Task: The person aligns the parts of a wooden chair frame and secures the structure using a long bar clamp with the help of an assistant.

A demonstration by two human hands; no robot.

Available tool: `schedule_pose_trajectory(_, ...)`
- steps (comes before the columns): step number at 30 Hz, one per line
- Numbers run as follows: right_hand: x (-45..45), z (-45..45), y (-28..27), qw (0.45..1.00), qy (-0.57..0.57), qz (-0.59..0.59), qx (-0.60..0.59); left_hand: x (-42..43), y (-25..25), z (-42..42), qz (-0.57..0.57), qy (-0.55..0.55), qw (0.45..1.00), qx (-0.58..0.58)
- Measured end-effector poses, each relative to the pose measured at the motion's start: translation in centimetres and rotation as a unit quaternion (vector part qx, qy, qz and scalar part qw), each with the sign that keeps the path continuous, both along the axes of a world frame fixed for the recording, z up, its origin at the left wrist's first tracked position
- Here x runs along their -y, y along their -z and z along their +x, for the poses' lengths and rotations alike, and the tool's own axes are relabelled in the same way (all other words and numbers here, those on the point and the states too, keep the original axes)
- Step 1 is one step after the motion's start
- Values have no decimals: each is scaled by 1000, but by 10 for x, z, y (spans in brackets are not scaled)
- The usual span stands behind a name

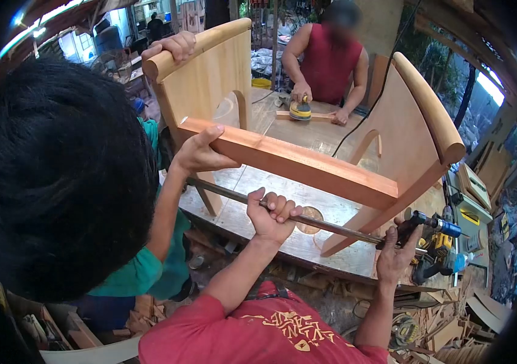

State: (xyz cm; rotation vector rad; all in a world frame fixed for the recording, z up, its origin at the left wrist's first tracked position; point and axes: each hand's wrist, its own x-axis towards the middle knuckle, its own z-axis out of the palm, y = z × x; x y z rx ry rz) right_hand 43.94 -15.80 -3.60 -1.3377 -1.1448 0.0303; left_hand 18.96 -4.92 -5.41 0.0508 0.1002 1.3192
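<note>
My left hand (272, 215) is closed around the metal bar of a long bar clamp (337, 229). At the bar's right end, my right hand (398, 252) grips the clamp's dark end fitting, partly hidden by the fingers. Just above the bar, a reddish wooden crosspiece (307, 161) spans two upright wooden panels, the left panel (207, 79) and the right panel (401, 115), both with rounded top rails. A co-worker in teal steadies the work, one hand (207, 151) at the crosspiece's left end and the other hand (173, 47) on the left top rail.
The frame stands on a worn worktable (234, 176) with a round hole. Across it, a person in red runs a yellow sander (300, 109) over a wooden strip. Power tools (437, 246) crowd the right edge. A black cable (364, 112) hangs down; wood scraps (446, 333) litter the floor.
</note>
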Motion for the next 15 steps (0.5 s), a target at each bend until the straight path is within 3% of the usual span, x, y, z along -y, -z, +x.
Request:
schedule_pose_trajectory(3,4,-5,-7,996,-17,-50,-75,0,0,-1,14,7,1000,1)
schedule_pose_trajectory(6,0,-11,-12,998,-49,-39,7,-1,0,4,15,21,999,19)
schedule_pose_trajectory(15,-6,-5,-10,998,-51,-16,-16,-3,-6,4,6,10,1000,19)
